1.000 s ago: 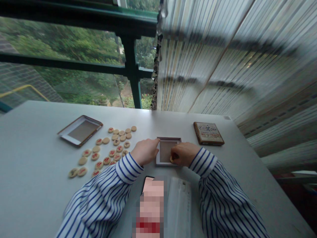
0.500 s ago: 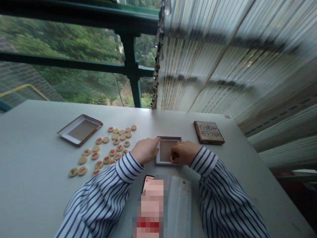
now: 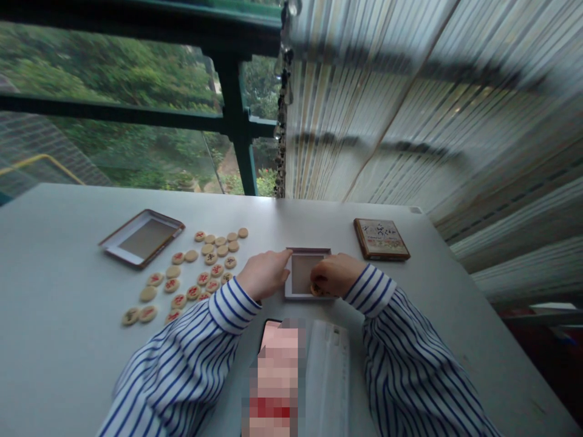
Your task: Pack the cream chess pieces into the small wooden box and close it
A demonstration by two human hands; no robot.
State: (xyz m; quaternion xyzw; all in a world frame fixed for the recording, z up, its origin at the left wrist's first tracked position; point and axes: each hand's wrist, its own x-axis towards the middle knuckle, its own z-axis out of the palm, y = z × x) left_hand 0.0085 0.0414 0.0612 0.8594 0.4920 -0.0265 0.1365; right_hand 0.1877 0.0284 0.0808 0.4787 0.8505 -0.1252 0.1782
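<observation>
A shallow open box [image 3: 288, 296] with a grey-brown bottom lies in front of me on the white table. My left hand [image 3: 264, 274] grips its left rim, fingers closed along that side. Inside the right part of the box, my right hand [image 3: 339, 273] is closed, its fingertips on a round wooden xiangqi piece [image 3: 315, 290] near the front wall. The right hand hides part of the box. To the left, several more xiangqi pieces [image 3: 171, 285] are scattered, some with red or black characters up, others blank; my left sleeve covers a few.
An upturned box lid [image 3: 122, 255] lies at the far left. A closed, printed square box [image 3: 381, 238] sits at the back right. Nearer me are a phone [image 3: 272, 328], partly pixelated, and a translucent white case [image 3: 325, 376]. Window and striped curtain stand behind the table.
The whole view has shifted slightly, moving things a little left. My left hand keeps its hold on the box. The right hand stays in the box with the piece, almost unmoved.
</observation>
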